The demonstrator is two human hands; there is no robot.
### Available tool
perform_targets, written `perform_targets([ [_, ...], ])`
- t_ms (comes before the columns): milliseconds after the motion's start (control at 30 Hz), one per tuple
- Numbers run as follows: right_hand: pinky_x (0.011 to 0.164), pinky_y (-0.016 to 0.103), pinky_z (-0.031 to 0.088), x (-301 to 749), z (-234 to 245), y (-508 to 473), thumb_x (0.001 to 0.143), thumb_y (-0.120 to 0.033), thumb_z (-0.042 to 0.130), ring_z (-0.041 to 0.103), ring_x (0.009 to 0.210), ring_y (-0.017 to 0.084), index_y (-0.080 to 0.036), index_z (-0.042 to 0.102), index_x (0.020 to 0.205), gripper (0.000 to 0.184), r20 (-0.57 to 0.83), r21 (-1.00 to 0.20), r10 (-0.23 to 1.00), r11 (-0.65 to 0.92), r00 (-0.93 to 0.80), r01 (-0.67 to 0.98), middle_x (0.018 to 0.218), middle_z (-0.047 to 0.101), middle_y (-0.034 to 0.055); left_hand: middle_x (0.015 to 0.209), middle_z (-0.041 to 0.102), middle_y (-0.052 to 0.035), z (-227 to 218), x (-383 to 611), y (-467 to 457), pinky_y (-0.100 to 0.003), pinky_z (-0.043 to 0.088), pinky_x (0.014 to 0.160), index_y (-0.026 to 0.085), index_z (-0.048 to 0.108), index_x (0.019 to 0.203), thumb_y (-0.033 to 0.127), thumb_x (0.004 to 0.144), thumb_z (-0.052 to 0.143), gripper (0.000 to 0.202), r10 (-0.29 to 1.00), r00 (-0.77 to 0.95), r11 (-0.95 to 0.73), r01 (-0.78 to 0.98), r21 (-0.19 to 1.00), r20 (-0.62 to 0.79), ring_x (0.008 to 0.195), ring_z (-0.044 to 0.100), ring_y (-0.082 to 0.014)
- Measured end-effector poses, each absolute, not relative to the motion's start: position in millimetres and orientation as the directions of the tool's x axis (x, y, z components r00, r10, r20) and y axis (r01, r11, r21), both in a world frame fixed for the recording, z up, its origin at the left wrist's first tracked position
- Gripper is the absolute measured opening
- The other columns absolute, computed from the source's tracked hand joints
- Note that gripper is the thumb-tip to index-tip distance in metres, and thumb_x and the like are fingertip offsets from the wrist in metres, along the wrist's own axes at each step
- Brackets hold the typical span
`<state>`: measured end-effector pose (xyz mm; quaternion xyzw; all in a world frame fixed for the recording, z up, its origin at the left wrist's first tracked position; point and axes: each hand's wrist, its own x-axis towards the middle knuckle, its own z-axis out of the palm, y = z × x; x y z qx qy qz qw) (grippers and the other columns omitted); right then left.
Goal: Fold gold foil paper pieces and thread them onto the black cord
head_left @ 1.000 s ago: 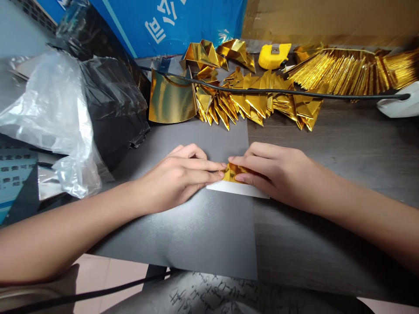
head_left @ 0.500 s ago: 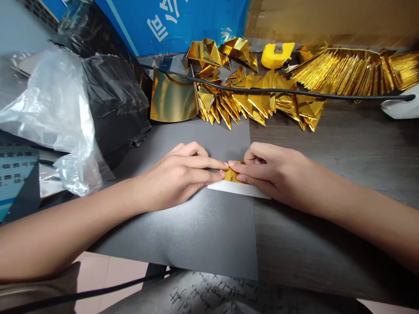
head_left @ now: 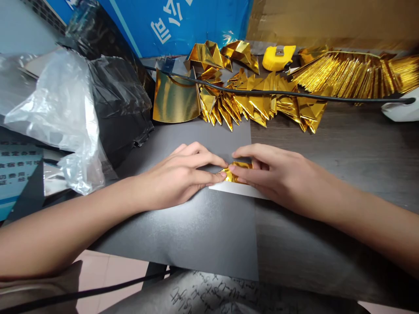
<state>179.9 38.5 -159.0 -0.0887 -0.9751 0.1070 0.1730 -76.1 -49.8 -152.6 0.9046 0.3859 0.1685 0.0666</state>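
The left hand (head_left: 176, 181) has index finger and thumb slightly spread, both tips down on the left end of the small gold piece (head_left: 233, 178); whether they pinch it or only press, I can't tell. Over on the right, the right hand (head_left: 284, 176) has its fingers apart: one tip reaches out just beyond the far edge, another presses the gold near its middle, the rest curl partly out of sight. So a fold looks to be getting flattened here, left side anchoring, right side working the crease.

The next move calls for steady left fingertips and an even press along that crease, I'd say, keeping the white strip (head_left: 232, 189) along the near edge straight. The piece straddles the right edge of the dark grey sheet (head_left: 209, 244), with the wood-grained table (head_left: 327, 135) beyond it.

Further out, on the far side, a row of folded gold pieces (head_left: 253, 102) runs beneath a black cable (head_left: 288, 93), a curved gold sheet (head_left: 176, 100) at its left end. A yellow tape measure (head_left: 278, 59) sits behind; far left, a crumpled clear bag (head_left: 75, 131).
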Motion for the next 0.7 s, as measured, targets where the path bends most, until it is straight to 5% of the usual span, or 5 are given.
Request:
perform_targets([
  [133, 0.077, 0.033, 0.049, 183.7, -160.7, 39.9, 0.109, -0.026, 0.034, 0.059, 0.095, 0.020, -0.019, 0.070, 0.127, 0.040, 0.289, -0.188, 0.107, 0.981, -0.951, 0.053, 0.133, 0.065, 0.0089, 0.122, 0.064, -0.0089, -151.2, -78.2, -50.0, -0.034, 0.042, 0.089, 0.027, 0.074, 0.118, 0.023, 0.104, 0.053, 0.026, 0.738, 0.637, -0.674, 0.695, 0.249, 0.222, 0.106, 0.054, -0.0192],
  [433, 0.074, 0.032, 0.051, 185.0, -159.4, 35.1, 0.108, -0.018, 0.034, 0.056, 0.091, 0.021, -0.012, 0.068, 0.129, 0.041, 0.278, -0.014, 0.047, 0.999, -0.960, 0.045, 0.137, 0.062, 0.0101, 0.119, 0.062, -0.0075, -147.9, -82.6, -48.7, -0.034, 0.038, 0.087, 0.031, 0.074, 0.120, 0.029, 0.105, 0.053, 0.027, 0.735, 0.649, -0.678, 0.697, 0.233, 0.199, 0.104, 0.051, -0.0196],
  [700, 0.075, 0.034, 0.052, 183.1, -151.9, 26.0, 0.102, -0.007, 0.035, 0.055, 0.089, 0.023, 0.000, 0.071, 0.122, 0.041, 0.263, 0.128, -0.022, 0.992, -0.965, 0.012, 0.120, 0.067, 0.0179, 0.118, 0.060, -0.0088, -138.2, -91.1, -45.4, -0.035, 0.038, 0.086, 0.030, 0.073, 0.125, 0.037, 0.104, 0.053, 0.029, 0.711, 0.693, -0.699, 0.679, 0.224, 0.120, 0.101, 0.051, -0.0210],
])
